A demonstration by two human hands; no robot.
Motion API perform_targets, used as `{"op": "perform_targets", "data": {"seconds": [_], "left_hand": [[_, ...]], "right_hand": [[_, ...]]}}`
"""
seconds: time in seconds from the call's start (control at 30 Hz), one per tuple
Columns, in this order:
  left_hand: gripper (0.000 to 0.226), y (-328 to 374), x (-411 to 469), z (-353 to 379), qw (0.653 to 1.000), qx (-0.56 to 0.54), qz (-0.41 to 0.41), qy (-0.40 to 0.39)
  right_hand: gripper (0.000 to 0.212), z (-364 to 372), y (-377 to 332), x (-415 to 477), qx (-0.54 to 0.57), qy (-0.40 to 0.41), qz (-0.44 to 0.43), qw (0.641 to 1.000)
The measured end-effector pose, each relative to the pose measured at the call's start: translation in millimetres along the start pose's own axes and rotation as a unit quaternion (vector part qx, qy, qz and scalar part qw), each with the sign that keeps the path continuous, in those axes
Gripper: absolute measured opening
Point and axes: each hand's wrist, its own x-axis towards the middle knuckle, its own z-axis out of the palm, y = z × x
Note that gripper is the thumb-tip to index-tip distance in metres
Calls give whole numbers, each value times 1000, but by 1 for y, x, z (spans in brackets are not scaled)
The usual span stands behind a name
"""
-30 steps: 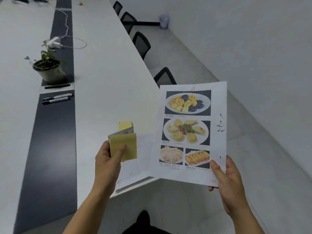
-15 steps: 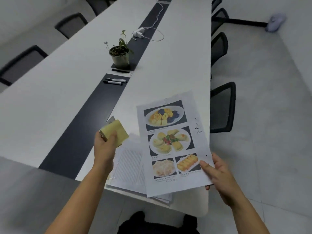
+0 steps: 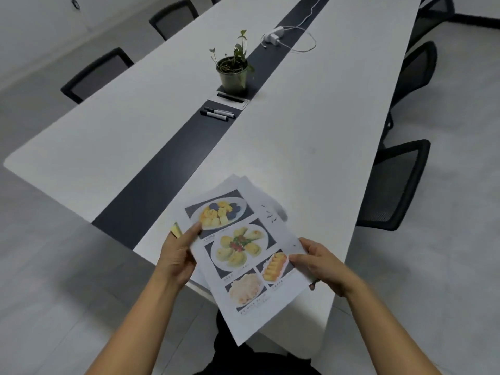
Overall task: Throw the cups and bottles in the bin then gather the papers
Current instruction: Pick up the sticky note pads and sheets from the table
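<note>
A printed sheet with food photos point(image 3: 243, 255) lies on top of other white papers point(image 3: 243, 182) over the near corner of the long white table point(image 3: 311, 136). My left hand point(image 3: 176, 255) grips the sheet's left edge, thumb on top, with yellow sticky notes point(image 3: 176, 229) peeking out behind the fingers. My right hand point(image 3: 319, 263) pinches the sheet's right edge. The sheet's lower end hangs past the table edge. No cups or bottles are in view.
A potted plant point(image 3: 234, 69), two markers point(image 3: 217, 114) and a white charger with cable point(image 3: 274, 37) sit along the table's dark centre strip point(image 3: 167, 180). Black chairs stand on the right point(image 3: 397, 185) and on the far left point(image 3: 97, 73).
The view has swung left and down over the table end. The photo sheet has come down onto the other papers, and my left hand, with the sticky notes, has moved onto its left edge.
</note>
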Motion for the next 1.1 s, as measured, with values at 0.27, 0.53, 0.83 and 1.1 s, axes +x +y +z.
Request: {"op": "perform_targets", "data": {"seconds": [0.27, 0.53, 0.83, 1.1], "left_hand": [[40, -18, 25, -33, 982, -135, -117, 54], [42, -2, 31, -17, 991, 63, -41, -114], [42, 17, 44, -30, 995, -27, -60, -72], [47, -1, 57, -41, 994, -66, -89, 21]], "right_hand": [[75, 44, 40, 42, 314, 156, 77, 933], [103, 64, 14, 65, -2, 267, -45, 963], [52, 50, -44, 81, 22, 141, -81, 986], [27, 53, -32, 73, 66, 43, 15, 997]]}}
